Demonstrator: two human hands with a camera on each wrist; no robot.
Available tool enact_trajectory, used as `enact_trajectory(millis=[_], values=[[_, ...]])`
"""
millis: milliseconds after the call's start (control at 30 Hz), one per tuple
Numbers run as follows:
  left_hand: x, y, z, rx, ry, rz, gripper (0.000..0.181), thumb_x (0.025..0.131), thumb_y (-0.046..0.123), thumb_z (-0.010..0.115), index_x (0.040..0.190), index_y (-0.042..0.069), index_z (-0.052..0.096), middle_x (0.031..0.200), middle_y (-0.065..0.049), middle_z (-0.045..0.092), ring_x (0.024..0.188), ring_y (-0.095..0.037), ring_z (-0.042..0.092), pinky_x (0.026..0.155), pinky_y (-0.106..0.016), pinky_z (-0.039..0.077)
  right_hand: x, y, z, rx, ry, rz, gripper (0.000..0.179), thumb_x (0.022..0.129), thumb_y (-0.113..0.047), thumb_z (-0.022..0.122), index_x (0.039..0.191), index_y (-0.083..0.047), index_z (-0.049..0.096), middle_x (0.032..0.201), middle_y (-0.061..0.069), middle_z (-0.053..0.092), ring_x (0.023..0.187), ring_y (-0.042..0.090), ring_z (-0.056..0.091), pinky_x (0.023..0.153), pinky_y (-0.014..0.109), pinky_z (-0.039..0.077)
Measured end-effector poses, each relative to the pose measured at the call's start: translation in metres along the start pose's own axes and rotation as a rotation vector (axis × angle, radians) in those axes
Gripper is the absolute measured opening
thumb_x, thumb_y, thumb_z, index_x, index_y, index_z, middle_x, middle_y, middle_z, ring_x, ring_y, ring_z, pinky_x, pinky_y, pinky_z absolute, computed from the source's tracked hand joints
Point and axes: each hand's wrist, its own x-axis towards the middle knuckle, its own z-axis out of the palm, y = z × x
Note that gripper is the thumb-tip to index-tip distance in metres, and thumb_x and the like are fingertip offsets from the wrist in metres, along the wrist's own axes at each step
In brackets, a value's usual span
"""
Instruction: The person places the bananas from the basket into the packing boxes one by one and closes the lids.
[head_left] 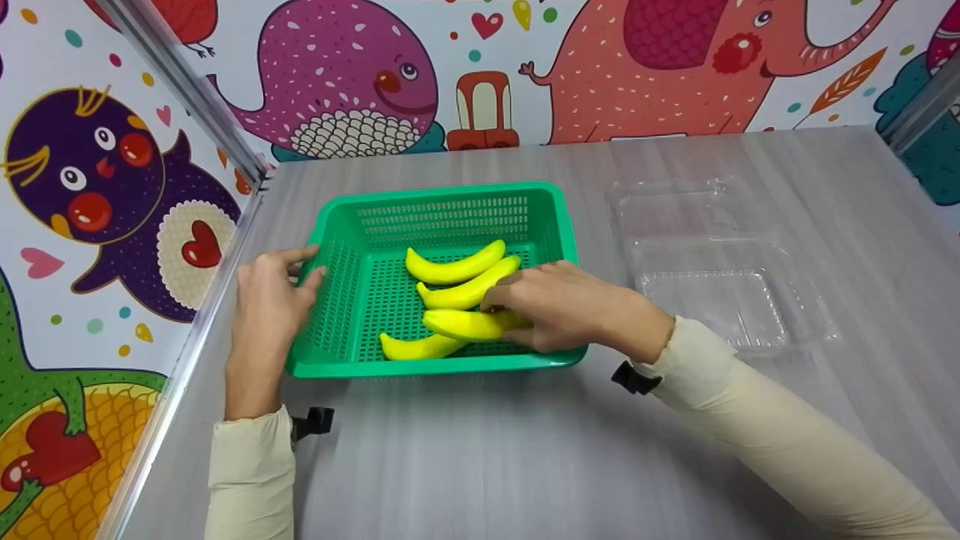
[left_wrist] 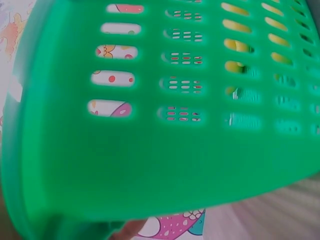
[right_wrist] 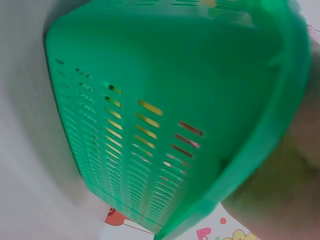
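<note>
A green plastic basket [head_left: 435,367] with slotted walls sits on the table and holds several yellow bananas. My left hand [head_left: 266,311] grips the basket's left rim with thumb and fingers; in the left wrist view, a fingertip [left_wrist: 129,229] shows below the green wall. Reaching over the right front corner, my right hand [head_left: 566,307] holds the right end of a banana [head_left: 459,325] inside the basket. That banana lies across the front banana [head_left: 416,347]. Behind it are the middle banana [head_left: 457,295] and the rear banana [head_left: 454,268]. The right wrist view mostly shows the basket wall [right_wrist: 165,65].
A clear plastic tray [head_left: 709,255] with compartments lies on the grey table [head_left: 465,450] right of the basket. Walls printed with cartoon animals [head_left: 352,67] stand at the back and left. A metal frame rail [head_left: 187,360] runs along the left edge.
</note>
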Motion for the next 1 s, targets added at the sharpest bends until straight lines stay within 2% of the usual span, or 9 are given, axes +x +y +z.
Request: enact_trajectory(millis=[333, 600, 833, 1000], values=[[0.0, 0.0, 0.0, -0.001, -0.016, -0.016, 0.038, 0.101, 0.009, 0.076, 0.139, 0.003, 0.073, 0.129, -0.031, 0.074, 0.112, -0.047, 0.076, 0.095, -0.062, 0.061, -0.012, 0.004, -0.007, 0.005, 0.083, -0.007, 0.04, 0.099, -0.028, 0.08, 0.137, -0.018, 0.073, 0.127, 0.002, 0.079, 0.097, 0.02, 0.069, 0.075, 0.036, 0.06], [0.0, 0.0, 0.0, -0.007, -0.01, -0.023, 0.038, 0.101, 0.011, 0.077, 0.138, 0.004, 0.074, 0.123, -0.031, 0.076, 0.107, -0.045, 0.077, 0.092, -0.06, 0.062, -0.021, 0.011, -0.011, 0.026, 0.126, -0.015, 0.041, 0.098, -0.026, 0.081, 0.137, -0.017, 0.073, 0.123, 0.0, 0.079, 0.091, 0.018, 0.067, 0.071, 0.032, 0.059], [0.0, 0.0, 0.0, -0.013, -0.002, -0.032, 0.037, 0.1, 0.012, 0.078, 0.137, 0.005, 0.075, 0.122, -0.03, 0.077, 0.105, -0.044, 0.078, 0.09, -0.058, 0.062, -0.029, 0.013, -0.024, 0.056, 0.121, 0.018, 0.047, 0.099, -0.031, 0.08, 0.143, -0.017, 0.07, 0.138, 0.002, 0.075, 0.112, 0.022, 0.072, 0.085, 0.039, 0.065], [0.0, -0.001, 0.0, -0.009, -0.009, -0.035, 0.037, 0.101, 0.013, 0.077, 0.137, 0.005, 0.075, 0.119, -0.03, 0.078, 0.105, -0.043, 0.077, 0.09, -0.057, 0.061, -0.036, 0.013, -0.034, 0.063, 0.159, 0.014, 0.049, 0.098, -0.031, 0.081, 0.144, -0.018, 0.07, 0.142, 0.002, 0.073, 0.115, 0.023, 0.073, 0.089, 0.04, 0.065]])
